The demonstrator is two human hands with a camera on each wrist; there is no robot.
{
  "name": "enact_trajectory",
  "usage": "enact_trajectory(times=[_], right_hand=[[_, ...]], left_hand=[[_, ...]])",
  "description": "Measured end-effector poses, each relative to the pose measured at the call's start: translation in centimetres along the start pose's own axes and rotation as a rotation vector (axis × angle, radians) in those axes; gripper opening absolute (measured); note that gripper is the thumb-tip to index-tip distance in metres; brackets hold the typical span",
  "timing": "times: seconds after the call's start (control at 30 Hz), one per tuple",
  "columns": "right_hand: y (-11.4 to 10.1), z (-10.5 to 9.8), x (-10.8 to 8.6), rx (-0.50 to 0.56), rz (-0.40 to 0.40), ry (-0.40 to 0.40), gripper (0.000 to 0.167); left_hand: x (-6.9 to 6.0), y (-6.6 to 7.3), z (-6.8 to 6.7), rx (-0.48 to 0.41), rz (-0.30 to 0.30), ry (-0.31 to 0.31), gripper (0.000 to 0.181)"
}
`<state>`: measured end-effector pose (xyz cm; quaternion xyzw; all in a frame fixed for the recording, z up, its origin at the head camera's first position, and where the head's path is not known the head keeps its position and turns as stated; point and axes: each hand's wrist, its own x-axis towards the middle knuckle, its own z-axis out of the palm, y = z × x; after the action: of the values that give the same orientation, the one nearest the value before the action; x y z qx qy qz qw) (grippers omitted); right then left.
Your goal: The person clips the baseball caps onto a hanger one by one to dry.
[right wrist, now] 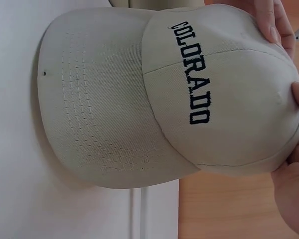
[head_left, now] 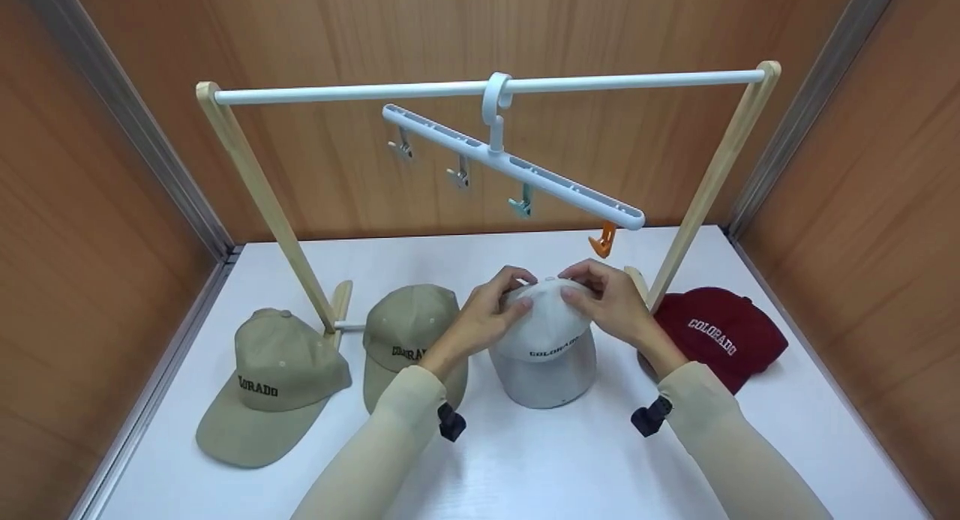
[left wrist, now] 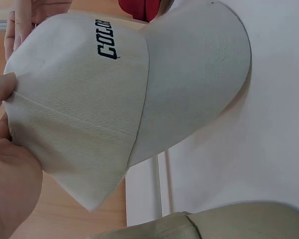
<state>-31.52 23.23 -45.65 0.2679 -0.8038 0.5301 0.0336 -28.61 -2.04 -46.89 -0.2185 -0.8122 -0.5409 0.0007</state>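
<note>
A white baseball cap (head_left: 547, 325) with dark COLORADO lettering is held by its crown between both hands, brim tipped down toward the table. The left hand (head_left: 491, 310) pinches the crown's left side, thumb in front and fingers behind. On the right side, the right hand (head_left: 611, 299) grips it in the same way. Both wrist views show the cap close up, its brim (right wrist: 104, 99) low beside the white table surface. Just above and behind the hands hangs a pale blue clip hanger (head_left: 517, 167), its orange clip (head_left: 602, 240) at the near right end.
The hanger's hook sits on the white rail (head_left: 360, 94) of a wooden-legged rack. Two khaki caps (head_left: 281, 362) lie at left, one partly behind the left forearm. A maroon cap (head_left: 720, 336) lies by the right forearm. Wood-grain panels surround the white table (head_left: 525, 467).
</note>
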Motion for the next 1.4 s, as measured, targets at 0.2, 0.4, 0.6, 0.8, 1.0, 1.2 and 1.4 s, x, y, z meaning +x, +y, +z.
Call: enact_trajectory(times=[0.2, 0.4, 0.6, 0.8, 1.0, 1.2, 1.4], right_hand=[[-0.6, -0.5, -0.4, -0.032, -0.035, 0.015, 0.024], [-1.5, -1.1, -1.1, -0.086, -0.065, 0.038, 0.026], [-2.9, -2.1, -2.5, -0.136, 0.029, 0.062, 0.03], [-4.3, -3.1, -3.5, -0.131, 0.072, 0.095, 0.032], [-5.3, -3.8, -3.8, -0.143, 0.035, 0.132, 0.027], [-5.6, -4.3, -3.9, -0.148, 0.032, 0.143, 0.027], [-6.2, -5.1, -4.1, -0.163, 0.048, 0.152, 0.027]], left_hand=[[0.0, 0.9, -0.1, 0.023, 0.044, 0.018, 0.028], [0.2, 2.0, -0.1, 0.06, 0.107, 0.033, 0.025], [0.6, 3.1, 0.3, 0.074, 0.175, 0.044, 0.023], [0.7, 4.4, 0.6, 0.079, 0.19, 0.048, 0.024], [1.1, 5.6, 0.8, 0.092, 0.201, 0.057, 0.024], [1.4, 6.2, 1.1, 0.109, 0.192, 0.058, 0.025], [1.9, 7.0, 1.2, 0.124, 0.24, 0.054, 0.024]])
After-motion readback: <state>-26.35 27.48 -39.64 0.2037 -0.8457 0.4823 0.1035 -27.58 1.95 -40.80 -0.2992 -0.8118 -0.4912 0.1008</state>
